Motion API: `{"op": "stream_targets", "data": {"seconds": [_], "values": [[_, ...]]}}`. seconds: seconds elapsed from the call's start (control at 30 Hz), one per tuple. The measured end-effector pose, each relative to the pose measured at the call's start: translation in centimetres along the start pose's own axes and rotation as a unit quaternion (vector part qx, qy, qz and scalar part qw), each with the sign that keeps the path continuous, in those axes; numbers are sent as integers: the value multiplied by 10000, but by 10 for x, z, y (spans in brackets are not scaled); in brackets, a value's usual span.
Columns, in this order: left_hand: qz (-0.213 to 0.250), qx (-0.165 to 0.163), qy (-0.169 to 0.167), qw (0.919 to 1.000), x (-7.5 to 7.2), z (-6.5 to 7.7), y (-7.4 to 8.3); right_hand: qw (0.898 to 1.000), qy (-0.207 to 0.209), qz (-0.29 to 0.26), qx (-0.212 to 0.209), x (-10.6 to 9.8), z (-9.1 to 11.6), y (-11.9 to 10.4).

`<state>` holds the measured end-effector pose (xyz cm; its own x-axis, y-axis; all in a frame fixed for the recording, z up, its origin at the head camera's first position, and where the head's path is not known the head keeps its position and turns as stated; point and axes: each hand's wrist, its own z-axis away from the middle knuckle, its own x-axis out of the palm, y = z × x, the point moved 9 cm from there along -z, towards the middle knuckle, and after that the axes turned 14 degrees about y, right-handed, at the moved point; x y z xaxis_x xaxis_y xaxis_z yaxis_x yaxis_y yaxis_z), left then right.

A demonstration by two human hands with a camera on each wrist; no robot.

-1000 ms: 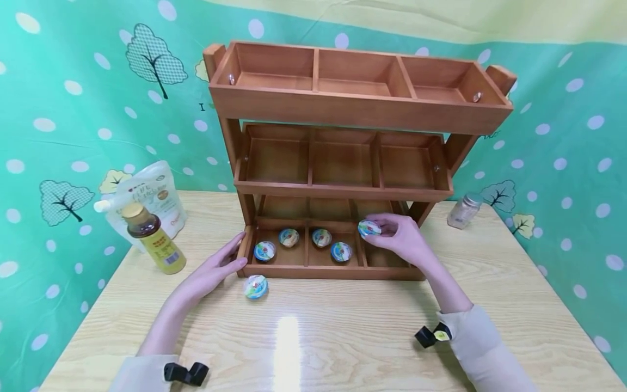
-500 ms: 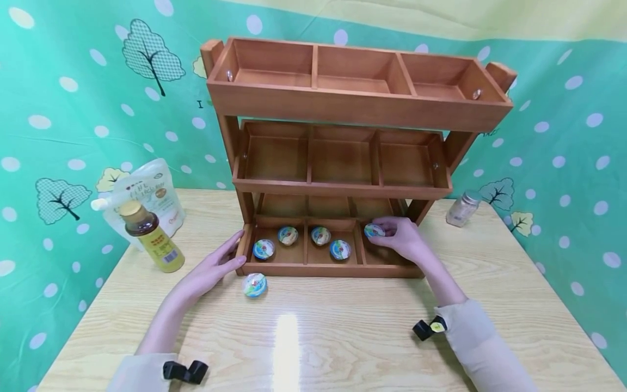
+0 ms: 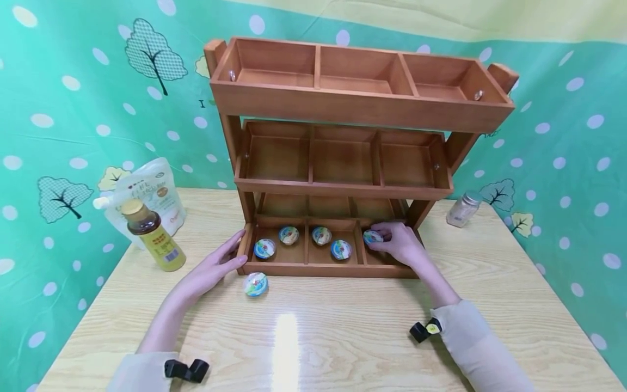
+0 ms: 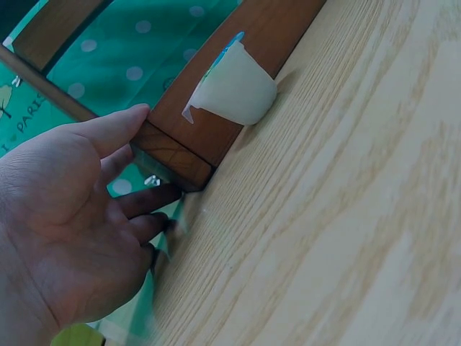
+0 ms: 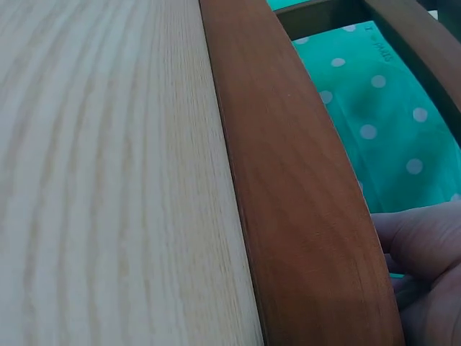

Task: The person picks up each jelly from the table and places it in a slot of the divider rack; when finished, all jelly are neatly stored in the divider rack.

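Note:
My right hand (image 3: 401, 244) pinches a jelly cup (image 3: 372, 237) with a blue printed lid, down inside the right compartment of the bottom tier of a brown wooden rack (image 3: 330, 270). In the right wrist view, thumb and fingers reach behind the front board (image 5: 295, 158), which hides the cup. My left hand (image 3: 215, 267) rests against the rack's left end, thumb and fingers touching its corner. Close by the left thumb, another jelly cup (image 3: 256, 285) stands on the table; the left wrist view shows its whitish tapered side (image 4: 238, 86).
Two jelly cups lie in the bottom left compartment and two in the middle one, including one cup (image 3: 340, 250) near the front. A yellow-labelled bottle (image 3: 159, 242) and a white spouted pouch (image 3: 164, 196) stand left. A lidded jar (image 3: 463, 210) stands right. Upper tiers overhang my right hand.
My right hand has lowered its jelly cup from above the divider into the right bottom compartment, moving slightly right. My left hand has stayed at the rack's left end.

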<state>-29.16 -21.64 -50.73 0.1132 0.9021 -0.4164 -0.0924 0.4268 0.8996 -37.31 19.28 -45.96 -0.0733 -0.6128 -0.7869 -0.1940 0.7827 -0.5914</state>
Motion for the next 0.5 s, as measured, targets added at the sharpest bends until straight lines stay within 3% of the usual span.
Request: {"op": "stream_targets", "data": {"seconds": [0.27,0.5], "values": [[71,-3,-15,10000,0,-1,-1,9991,361,-160,-162,-18,3,-7],[77,59,18,10000,-2,-1,1,9912,1062,-449,-646,-35,8,-49]]}}
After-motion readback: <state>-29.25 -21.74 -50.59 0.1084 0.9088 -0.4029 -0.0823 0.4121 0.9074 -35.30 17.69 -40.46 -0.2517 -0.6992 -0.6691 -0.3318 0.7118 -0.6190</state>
